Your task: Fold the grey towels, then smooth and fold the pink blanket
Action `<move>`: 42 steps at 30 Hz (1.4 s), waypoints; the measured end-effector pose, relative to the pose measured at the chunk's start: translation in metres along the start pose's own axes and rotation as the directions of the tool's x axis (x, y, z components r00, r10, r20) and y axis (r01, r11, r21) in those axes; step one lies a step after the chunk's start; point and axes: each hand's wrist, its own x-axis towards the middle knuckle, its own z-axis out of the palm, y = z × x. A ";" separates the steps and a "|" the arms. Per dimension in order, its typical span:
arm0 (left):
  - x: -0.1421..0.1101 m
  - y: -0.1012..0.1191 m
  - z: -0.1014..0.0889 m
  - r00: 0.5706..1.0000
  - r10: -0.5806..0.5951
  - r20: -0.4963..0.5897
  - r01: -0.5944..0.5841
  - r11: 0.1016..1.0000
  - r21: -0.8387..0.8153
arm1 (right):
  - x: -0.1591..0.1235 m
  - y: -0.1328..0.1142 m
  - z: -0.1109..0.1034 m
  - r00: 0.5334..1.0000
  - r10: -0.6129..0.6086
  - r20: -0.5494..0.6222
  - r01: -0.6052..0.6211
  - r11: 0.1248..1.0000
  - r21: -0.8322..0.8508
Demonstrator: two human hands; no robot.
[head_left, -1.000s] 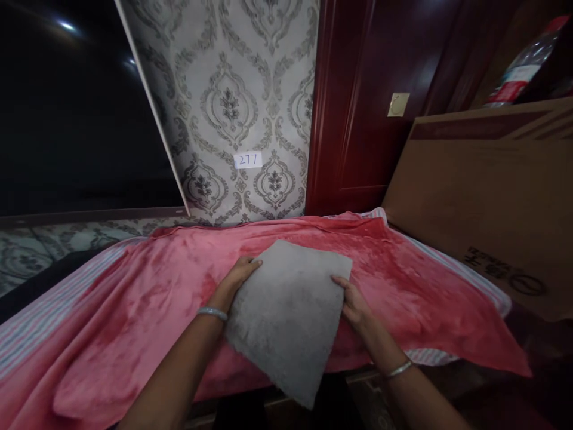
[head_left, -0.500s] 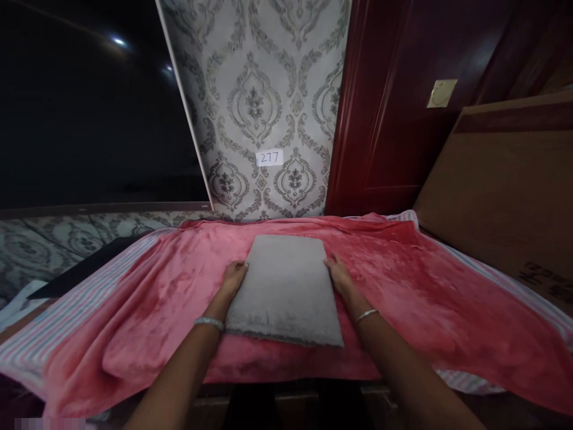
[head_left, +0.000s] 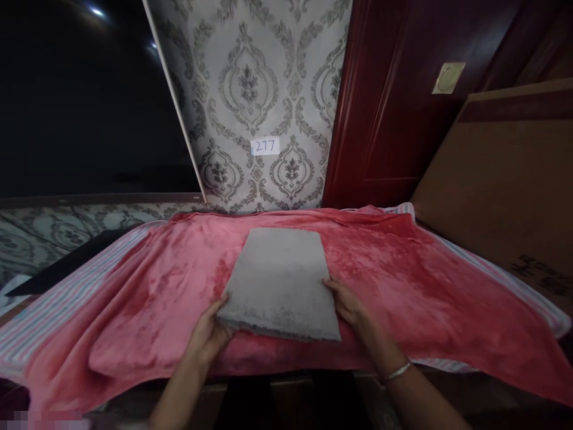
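A folded grey towel lies flat on a pink fleece blanket spread over a table. My left hand grips the towel's near left corner, fingers tucked under the edge. My right hand holds the towel's right edge near the front corner, thumb on top. A silver bangle is on my right wrist.
A striped sheet shows under the blanket at the left and right. A large cardboard sheet leans at the right. Behind stand patterned wallpaper with a "277" label, a dark red door and a dark screen.
The towel went from being held tilted to lying flat on the blanket. Both hands then slid back along its sides toward the near corners.
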 end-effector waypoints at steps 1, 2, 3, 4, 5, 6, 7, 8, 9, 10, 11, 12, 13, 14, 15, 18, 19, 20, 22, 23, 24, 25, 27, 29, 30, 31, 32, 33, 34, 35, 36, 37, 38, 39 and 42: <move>-0.010 -0.008 0.004 1.000 0.017 0.010 -0.017 0.999 -0.051 | -0.003 0.001 0.002 1.000 0.022 -0.010 -0.022 1.000 0.004; -0.018 -0.015 0.010 0.999 0.040 0.016 -0.038 0.995 -0.095 | -0.005 0.001 0.004 0.999 0.035 -0.018 -0.035 0.999 0.002; -0.024 -0.022 0.015 0.998 0.063 0.012 -0.061 0.990 -0.130 | -0.005 0.001 0.006 0.999 0.038 -0.021 -0.038 0.999 -0.008; -0.028 -0.028 0.019 0.996 0.086 0.003 -0.085 0.986 -0.141 | -0.005 0.000 0.006 0.999 0.035 -0.017 -0.035 0.999 -0.028; -0.030 -0.032 0.021 0.994 0.109 -0.005 -0.108 0.986 -0.124 | -0.004 0.000 0.006 1.000 0.030 -0.007 -0.030 0.998 -0.054; -0.031 -0.036 0.021 0.992 0.130 -0.009 -0.130 0.987 -0.089 | -0.003 -0.001 0.004 1.000 0.017 0.008 -0.017 0.996 -0.085; -0.032 -0.037 0.018 0.988 0.154 -0.014 -0.154 0.987 -0.042 | -0.002 -0.001 0.000 1.000 -0.009 0.020 0.012 0.993 -0.121; -0.031 -0.037 0.013 0.981 0.192 -0.032 -0.191 0.981 0.015 | 0.000 -0.001 -0.004 0.998 -0.052 0.018 0.055 0.984 -0.167; -0.031 -0.036 0.006 0.962 0.263 -0.070 -0.256 0.963 0.085 | 0.001 -0.001 -0.009 0.994 -0.112 -0.005 0.108 0.967 -0.231; -0.031 -0.033 -0.001 0.919 0.379 -0.109 -0.355 0.916 0.186 | 0.002 -0.001 -0.013 0.981 -0.190 -0.047 0.166 0.934 -0.316; -0.031 -0.030 -0.007 0.834 0.537 -0.125 -0.479 0.818 0.318 | 0.004 -0.001 -0.017 0.955 -0.283 -0.085 0.223 0.879 -0.422; -0.031 -0.027 -0.011 0.706 0.703 -0.082 -0.596 0.653 0.466 | 0.007 -0.002 -0.018 0.919 -0.383 -0.099 0.275 0.798 -0.536; -0.031 -0.025 -0.013 0.561 0.827 0.037 -0.678 0.433 0.594 | 0.010 -0.003 -0.015 0.879 -0.470 -0.074 0.319 0.697 -0.642; -0.030 -0.024 -0.011 0.438 0.872 0.219 -0.718 0.193 0.668 | 0.013 -0.004 -0.010 0.848 -0.530 -0.005 0.364 0.589 -0.722; -0.029 -0.025 -0.006 0.358 0.833 0.421 -0.733 -0.029 0.680 | 0.017 -0.005 -0.001 0.827 -0.554 0.094 0.413 0.486 -0.771; -0.021 -0.043 0.016 0.295 0.499 0.815 -0.714 -0.452 0.535 | 0.028 -0.008 0.038 0.809 -0.437 0.393 0.532 0.260 -0.805; -0.017 -0.052 0.022 0.288 0.417 0.862 -0.682 -0.543 0.490 | 0.031 -0.008 0.050 0.807 -0.368 0.461 0.553 0.198 -0.809; -0.013 -0.062 0.026 0.279 0.371 0.886 -0.633 -0.622 0.460 | 0.035 -0.008 0.060 0.808 -0.292 0.512 0.564 0.133 -0.815; -0.005 -0.080 0.027 0.252 0.354 0.901 -0.515 -0.739 0.434 | 0.044 -0.009 0.072 0.810 -0.135 0.571 0.577 0.001 -0.817; -0.002 -0.087 0.025 0.237 0.354 0.905 -0.466 -0.776 0.426 | 0.050 -0.011 0.074 0.811 -0.067 0.582 0.579 -0.056 -0.813; 0.001 -0.092 0.022 0.227 0.351 0.909 -0.428 -0.802 0.416 | 0.057 -0.013 0.073 0.814 -0.012 0.580 0.576 -0.105 -0.810; 0.003 -0.095 0.019 0.221 0.348 0.911 -0.403 -0.818 0.410 | 0.065 -0.015 0.072 0.822 0.023 0.569 0.565 -0.147 -0.812; 0.005 -0.098 0.014 0.207 0.349 0.914 -0.385 -0.830 0.404 | 0.086 -0.023 0.069 0.856 0.042 0.515 0.512 -0.209 -0.833; 0.009 -0.099 0.011 0.185 0.364 0.913 -0.399 -0.821 0.408 | 0.110 -0.033 0.067 0.898 0.041 0.439 0.435 -0.236 -0.869; 0.011 -0.100 0.010 0.167 0.375 0.912 -0.416 -0.812 0.410 | 0.123 -0.037 0.067 0.914 0.041 0.404 0.402 -0.241 -0.883; 0.015 -0.102 0.009 0.151 0.389 0.909 -0.433 -0.800 0.415 | 0.135 -0.042 0.067 0.926 0.042 0.376 0.375 -0.243 -0.895; 0.019 -0.105 0.008 0.136 0.401 0.906 -0.448 -0.791 0.417 | 0.147 -0.045 0.067 0.934 0.042 0.355 0.354 -0.242 -0.903; 0.023 -0.109 0.006 0.121 0.410 0.904 -0.458 -0.785 0.417 | 0.158 -0.048 0.066 0.940 0.040 0.337 0.337 -0.241 -0.910; 0.028 -0.112 0.003 0.112 0.416 0.902 -0.461 -0.783 0.418 | 0.168 -0.051 0.065 0.946 0.036 0.322 0.321 -0.239 -0.917; 0.032 -0.116 0.001 0.110 0.419 0.901 -0.458 -0.784 0.420 | 0.178 -0.052 0.064 0.952 0.030 0.306 0.304 -0.234 -0.923; 0.036 -0.119 -0.002 0.116 0.418 0.901 -0.450 -0.787 0.423 | 0.186 -0.053 0.062 0.957 0.021 0.288 0.285 -0.228 -0.931; 0.039 -0.122 -0.004 0.127 0.413 0.902 -0.442 -0.790 0.424 | 0.192 -0.053 0.060 0.963 0.010 0.268 0.264 -0.220 -0.939; 0.041 -0.124 -0.006 0.141 0.408 0.902 -0.437 -0.792 0.426 | 0.198 -0.052 0.058 0.968 -0.001 0.250 0.244 -0.212 -0.946; 0.042 -0.125 -0.007 0.156 0.407 0.900 -0.433 -0.791 0.433 | 0.202 -0.051 0.056 0.972 -0.014 0.236 0.228 -0.204 -0.952; 0.039 -0.124 -0.005 0.170 0.417 0.893 -0.444 -0.777 0.447 | 0.206 -0.048 0.053 0.974 -0.040 0.221 0.210 -0.189 -0.959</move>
